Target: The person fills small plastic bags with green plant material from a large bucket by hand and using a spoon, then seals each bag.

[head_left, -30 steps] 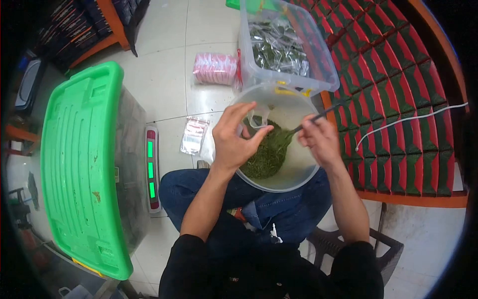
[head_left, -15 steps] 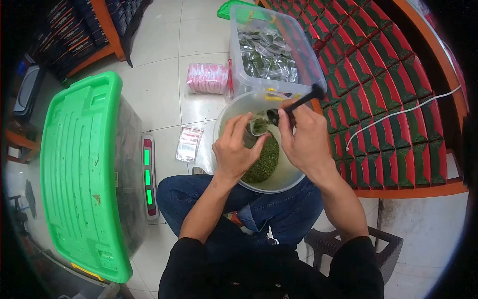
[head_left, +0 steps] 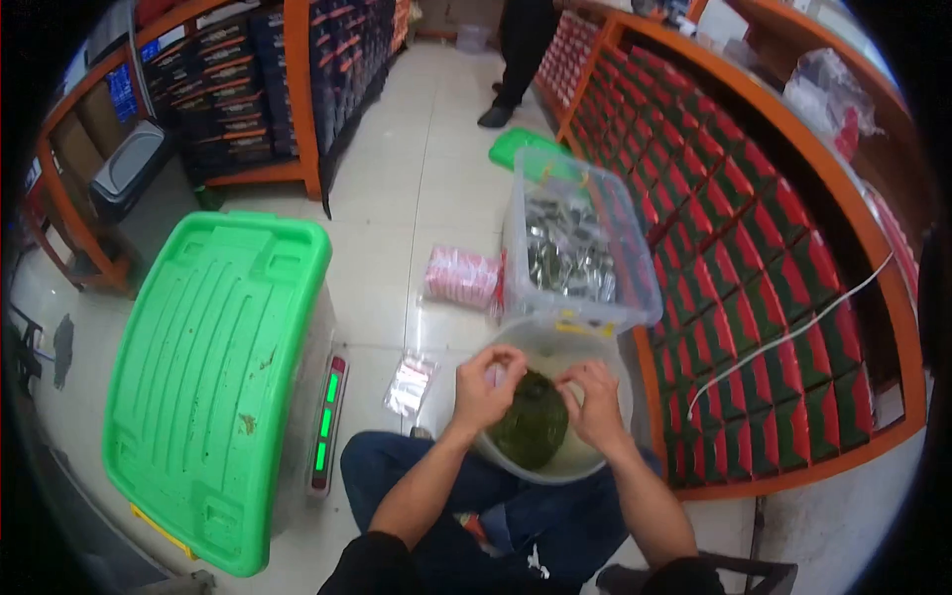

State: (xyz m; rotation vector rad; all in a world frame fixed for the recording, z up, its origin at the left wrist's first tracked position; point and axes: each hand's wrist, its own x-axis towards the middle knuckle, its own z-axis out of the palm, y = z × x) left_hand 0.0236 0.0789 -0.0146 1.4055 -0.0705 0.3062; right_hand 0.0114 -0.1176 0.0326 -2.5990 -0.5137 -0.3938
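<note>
A white round bucket (head_left: 612, 369) stands before my legs with a heap of chopped green dried herb (head_left: 531, 436) in it. Over its left side, my left hand (head_left: 484, 390) is closed with the fingertips pinched on a small clear plastic bag, only partly visible. My right hand (head_left: 595, 405) is above the right part of the bucket, its fingers curled and pinched; what lies between them is hidden. A dark shape on the herb between the hands looks like the black scoop (head_left: 536, 394), though blur makes it uncertain.
Beyond the bucket stands a clear bin (head_left: 635, 288) of filled bags. Left of it lie a pink-and-white pack (head_left: 463, 275) and flat clear bags (head_left: 411, 384). A green-lidded box (head_left: 213, 387) and lit scale (head_left: 327, 426) stand left; shelved red-green boxes (head_left: 754, 347) right. A person's leg (head_left: 521, 59) shows far back.
The view has tilted up, showing more floor and a person's leg. The black scoop has left my right hand, which has moved down closer to the herb.
</note>
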